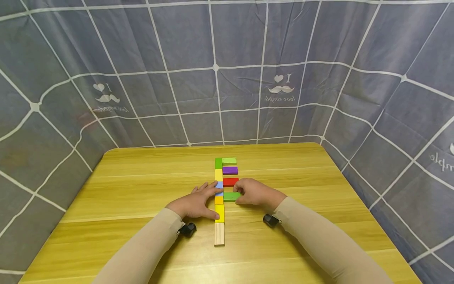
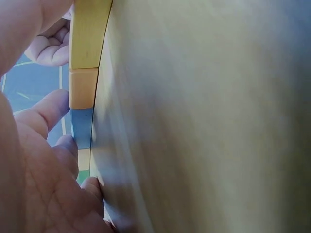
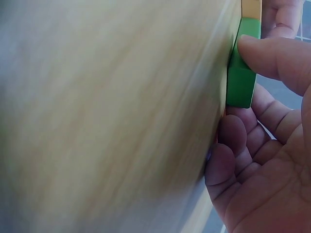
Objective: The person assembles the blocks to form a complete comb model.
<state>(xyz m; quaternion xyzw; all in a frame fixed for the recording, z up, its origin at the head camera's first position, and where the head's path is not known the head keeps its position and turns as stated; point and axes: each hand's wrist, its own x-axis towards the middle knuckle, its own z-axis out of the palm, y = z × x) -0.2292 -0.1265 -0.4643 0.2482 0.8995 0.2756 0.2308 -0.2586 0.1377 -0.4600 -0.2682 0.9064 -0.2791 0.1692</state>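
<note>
My right hand pinches the outer end of a green block, which lies crosswise against a straight column of blocks. In the right wrist view the thumb presses on that green block, with fingers curled at its end. My left hand spreads along the column's left side. Its index finger reaches over the blue part, and its thumb touches the yellow block nearer me. Between these sits an orange block, also plain in the left wrist view beside a blue block.
Farther up the column come another yellow block and a dark green one. Red, purple and light green blocks branch off rightward. A bare wood block ends the column nearest me. Grey curtains surround the wooden table.
</note>
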